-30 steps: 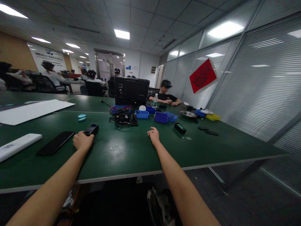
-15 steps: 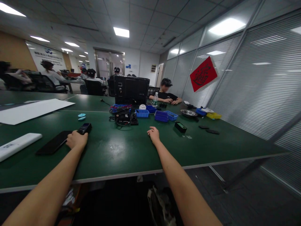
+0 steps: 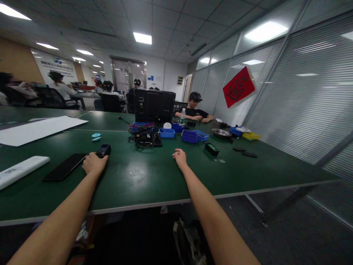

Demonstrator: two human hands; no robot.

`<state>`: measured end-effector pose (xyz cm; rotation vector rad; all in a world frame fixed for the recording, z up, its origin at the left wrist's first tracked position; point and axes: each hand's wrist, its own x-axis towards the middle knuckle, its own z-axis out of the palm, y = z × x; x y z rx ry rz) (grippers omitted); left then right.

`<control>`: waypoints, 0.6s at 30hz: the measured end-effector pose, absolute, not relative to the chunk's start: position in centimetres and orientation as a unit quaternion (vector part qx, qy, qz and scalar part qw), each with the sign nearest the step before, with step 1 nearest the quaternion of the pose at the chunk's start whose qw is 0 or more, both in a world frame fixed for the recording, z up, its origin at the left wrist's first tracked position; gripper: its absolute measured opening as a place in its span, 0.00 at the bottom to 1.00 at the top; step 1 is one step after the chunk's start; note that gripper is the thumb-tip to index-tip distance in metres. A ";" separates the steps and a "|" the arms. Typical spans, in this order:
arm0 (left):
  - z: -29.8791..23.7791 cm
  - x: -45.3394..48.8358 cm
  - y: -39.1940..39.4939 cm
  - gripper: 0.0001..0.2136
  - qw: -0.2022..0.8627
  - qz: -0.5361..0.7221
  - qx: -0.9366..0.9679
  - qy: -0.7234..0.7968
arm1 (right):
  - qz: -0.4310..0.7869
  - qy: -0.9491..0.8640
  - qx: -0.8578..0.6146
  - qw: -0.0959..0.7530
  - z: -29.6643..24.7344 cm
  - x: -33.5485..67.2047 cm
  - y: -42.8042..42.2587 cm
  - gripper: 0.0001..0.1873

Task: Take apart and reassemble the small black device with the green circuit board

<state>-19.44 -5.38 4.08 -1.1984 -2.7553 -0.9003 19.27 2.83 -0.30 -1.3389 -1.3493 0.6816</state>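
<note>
My left hand (image 3: 94, 163) is closed around a small black handheld device with a little screen (image 3: 104, 149), whose far end shows beyond my fingers. Its lower part is hidden by the hand. Just left of that hand lies a flat black tablet-like slab (image 3: 65, 167). A light-blue two-part item (image 3: 96, 137) sits beyond the device. My right hand (image 3: 180, 158) rests on the green table (image 3: 154, 176), fingers loosely bent and apart, holding nothing. Nearest to it are a dark blue bin (image 3: 189, 136) and an open black box with a green inside (image 3: 211, 149).
A black monitor (image 3: 154, 105) stands behind a black boxy device with cables (image 3: 143, 138). Blue trays (image 3: 167, 133), a water bottle (image 3: 182, 116) and a metal bowl (image 3: 221, 133) are farther back. A white bar (image 3: 24, 171) lies left. Another person (image 3: 194, 108) sits at the far side.
My left hand has shifted a little to the right with the black device, away from the tablet-like slab. My right hand has stayed in place.
</note>
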 end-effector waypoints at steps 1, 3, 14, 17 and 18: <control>4.1 -19.2 -5.4 0.31 0.002 -0.283 -0.391 -0.876 | 0.278 -0.571 -0.563 0.529 -0.3 19.3 2.9 0.18; 4.2 -18.4 -5.4 0.31 0.000 -0.274 -0.406 -0.872 | 0.265 -0.578 -0.568 0.522 -0.4 19.2 3.0 0.17; 3.8 -11.1 -5.3 0.28 0.005 -0.232 -0.534 -0.813 | 0.237 -0.598 -0.581 0.499 -1.0 19.3 3.5 0.16; 3.3 -9.4 -4.9 0.28 0.007 -0.217 -0.574 -0.789 | 0.234 -0.597 -0.584 0.497 -1.0 19.3 3.6 0.16; 3.2 -8.9 -4.7 0.28 0.008 -0.212 -0.585 -0.783 | 0.235 -0.596 -0.585 0.497 -0.9 19.3 3.5 0.16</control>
